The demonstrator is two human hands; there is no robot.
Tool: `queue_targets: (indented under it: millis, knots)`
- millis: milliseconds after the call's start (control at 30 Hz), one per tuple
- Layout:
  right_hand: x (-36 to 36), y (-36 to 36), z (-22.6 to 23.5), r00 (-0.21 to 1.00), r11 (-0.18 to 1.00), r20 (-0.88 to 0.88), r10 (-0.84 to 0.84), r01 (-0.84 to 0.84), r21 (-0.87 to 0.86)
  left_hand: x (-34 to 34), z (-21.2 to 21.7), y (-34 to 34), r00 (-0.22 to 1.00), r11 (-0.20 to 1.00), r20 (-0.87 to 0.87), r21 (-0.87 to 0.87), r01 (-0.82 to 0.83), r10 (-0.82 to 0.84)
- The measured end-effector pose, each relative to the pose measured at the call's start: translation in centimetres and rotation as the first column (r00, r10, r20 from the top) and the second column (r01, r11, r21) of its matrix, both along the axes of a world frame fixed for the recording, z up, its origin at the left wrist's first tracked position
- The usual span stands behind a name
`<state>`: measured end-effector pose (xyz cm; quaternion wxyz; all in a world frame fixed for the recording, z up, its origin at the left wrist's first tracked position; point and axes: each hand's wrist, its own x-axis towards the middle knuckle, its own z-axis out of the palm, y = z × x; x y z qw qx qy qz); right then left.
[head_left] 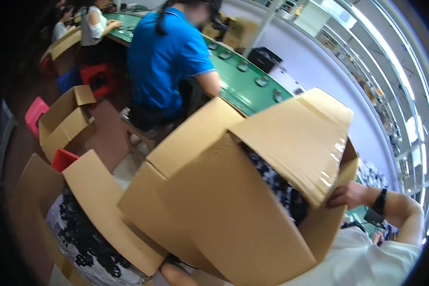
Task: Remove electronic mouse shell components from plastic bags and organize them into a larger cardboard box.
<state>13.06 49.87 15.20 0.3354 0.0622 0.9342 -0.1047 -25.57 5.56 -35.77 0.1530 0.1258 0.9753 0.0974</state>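
A large open cardboard box [238,205] is tilted in front of me, its flaps standing out. Dark, small parts [291,198] show through the gap beneath one raised flap [295,133]. At the box's right side, my right hand [346,195] is closed over the cardboard edge, fingers curled inward; a black band circles that wrist. Of my left arm only the forearm [176,275] appears at the lower edge, below the box, and the box hides that hand's fingers. Close by at lower left, another open carton [100,200] holds black plastic pieces [88,229] over pale wrapping.
A co-worker in a blue shirt [164,57] sits just beyond the box at a long green worktable [236,90] with several round parts on it. More people sit farther left. An open carton [64,121], a pink stool [35,113] and a red stool [96,76] stand on the floor.
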Motion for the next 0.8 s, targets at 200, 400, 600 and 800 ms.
queue_targets:
  millis: [200, 400, 600, 800]
  knots:
    - [-0.7, -0.8, 0.2, 0.996, 0.998, -0.076, -0.055, 0.055, -0.001, 0.6, 1.9, -1.8, 0.998, 0.993, 0.052, -0.115, 0.030, -0.024]
    - [0.3, -1.2, 0.2, 0.984, 0.995, -0.145, -0.098, 0.094, -0.038, 0.7, 5.3, -3.7, 0.991, 0.961, 0.119, -0.262, 0.090, -0.061]
    - [0.9, -0.8, -0.1, 0.970, 0.987, -0.204, -0.128, 0.106, -0.117, 4.0, 14.6, -4.9, 0.999, 0.997, 0.035, -0.074, 0.018, -0.016]
    - [0.0, 0.9, 0.5, 0.965, 0.939, -0.241, -0.099, 0.010, -0.344, 12.2, 32.9, -5.7, 0.951, 0.748, -0.049, 0.630, -0.208, 0.305]
